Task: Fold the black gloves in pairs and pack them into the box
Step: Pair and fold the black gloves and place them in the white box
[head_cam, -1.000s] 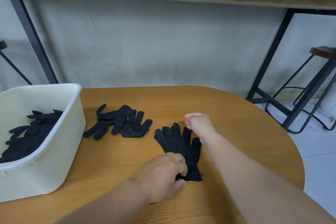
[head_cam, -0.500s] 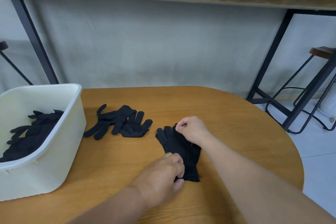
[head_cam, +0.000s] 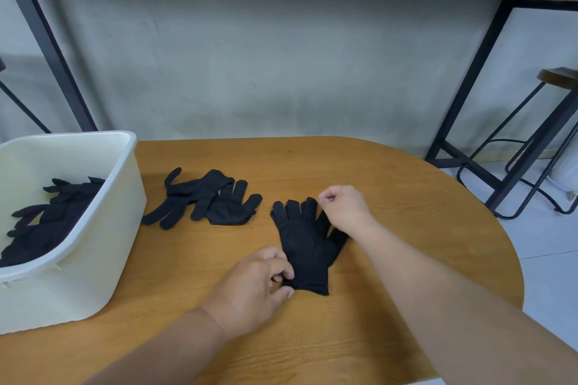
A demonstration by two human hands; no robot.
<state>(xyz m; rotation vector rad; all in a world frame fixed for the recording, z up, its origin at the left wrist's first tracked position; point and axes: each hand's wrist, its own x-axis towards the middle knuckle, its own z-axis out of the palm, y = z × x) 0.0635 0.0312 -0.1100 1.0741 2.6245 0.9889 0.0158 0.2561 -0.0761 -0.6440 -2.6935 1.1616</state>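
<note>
A rounded wooden surface (head_cam: 391,184) is seen from above, from a camera worn on the head. Near its middle lies a stacked pair of black gloves (head_cam: 305,247), flat, fingers pointing toward the far edge and cuff toward the near edge. The left hand (head_cam: 256,286) has its fingers curled, pinching the cuff end at its left corner. The right hand (head_cam: 344,208) sits at the glove fingertips with its fingers curled in a loose pinch; whether it actually has hold of the fabric cannot be told from here.

A loose heap of more black gloves (head_cam: 206,200) lies toward the left of the surface, well apart from the pair in hand. At the left edge stands a cream plastic box (head_cam: 103,228), with packed black gloves (head_cam: 50,219) already inside.

The pair looks ready to be folded. The risks from here:
- The two layers could slide out of line if only the top glove is caught in a pinch.
- The soft knit could spring open once folded, if it is released before it reaches the box.
- Black on black makes the edges hard to judge, so a stray finger could poke out unnoticed.
</note>
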